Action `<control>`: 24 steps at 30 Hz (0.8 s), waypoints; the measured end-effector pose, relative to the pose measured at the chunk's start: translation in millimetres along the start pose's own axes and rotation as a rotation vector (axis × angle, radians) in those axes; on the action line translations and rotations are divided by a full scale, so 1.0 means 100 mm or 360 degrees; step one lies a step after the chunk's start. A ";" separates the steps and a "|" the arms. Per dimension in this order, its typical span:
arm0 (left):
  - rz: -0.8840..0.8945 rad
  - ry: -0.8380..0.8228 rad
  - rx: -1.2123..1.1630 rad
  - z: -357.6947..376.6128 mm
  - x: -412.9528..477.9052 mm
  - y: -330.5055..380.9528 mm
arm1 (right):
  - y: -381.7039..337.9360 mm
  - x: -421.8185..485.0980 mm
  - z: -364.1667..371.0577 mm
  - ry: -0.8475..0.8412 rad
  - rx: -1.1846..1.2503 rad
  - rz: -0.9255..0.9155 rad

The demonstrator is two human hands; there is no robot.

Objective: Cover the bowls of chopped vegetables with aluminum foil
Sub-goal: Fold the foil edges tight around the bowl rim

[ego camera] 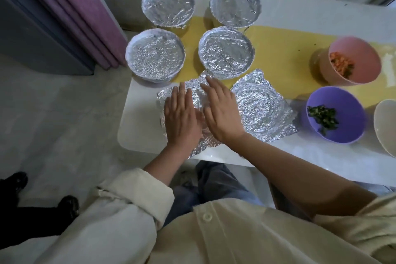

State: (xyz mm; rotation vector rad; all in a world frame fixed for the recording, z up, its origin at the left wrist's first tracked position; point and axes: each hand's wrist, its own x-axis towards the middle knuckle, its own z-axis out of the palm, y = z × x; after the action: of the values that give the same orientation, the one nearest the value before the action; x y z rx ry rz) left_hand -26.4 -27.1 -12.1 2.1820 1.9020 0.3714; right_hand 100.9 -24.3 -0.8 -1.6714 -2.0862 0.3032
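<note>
Top-down view: left hand & right hand, fingers straight and flat, press a crinkled foil sheet onto the white surface near its front edge. A second foil sheet lies just beside it, on the right. Behind are four covered bowls. The pink bowl & purple bowl w/ veg sit uncovered. Risk: hard smoothing may tear the thin foil or slide it off the edge.

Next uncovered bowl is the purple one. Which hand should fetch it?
Right hand, likely: it lies nearer the purple bowl, which sits to its right. The left hand would have to cross over.
</note>
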 end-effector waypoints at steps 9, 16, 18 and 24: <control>-0.0003 -0.0055 0.0023 0.21 0.02 -0.27 | 0.26 -0.06 0.27 -0.0389 -0.0199 0.0040; -0.0155 0.0148 -0.0488 0.25 0.07 -0.28 | 0.40 0.05 0.32 -0.0075 0.0366 0.0294; -0.0240 0.0175 -0.0568 0.25 0.09 -0.29 | 0.42 0.07 0.32 -0.0046 0.0566 0.0450; -0.0171 0.0077 -0.0452 0.24 0.21 -0.37 | 0.43 0.00 0.37 0.0068 0.0965 0.0963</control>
State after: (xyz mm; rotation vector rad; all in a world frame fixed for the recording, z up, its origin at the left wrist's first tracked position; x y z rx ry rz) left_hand -50.6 -0.7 -45.7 1.8963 1.8514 0.6365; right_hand 120.6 -10.1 -51.5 -1.8233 -1.2161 0.9651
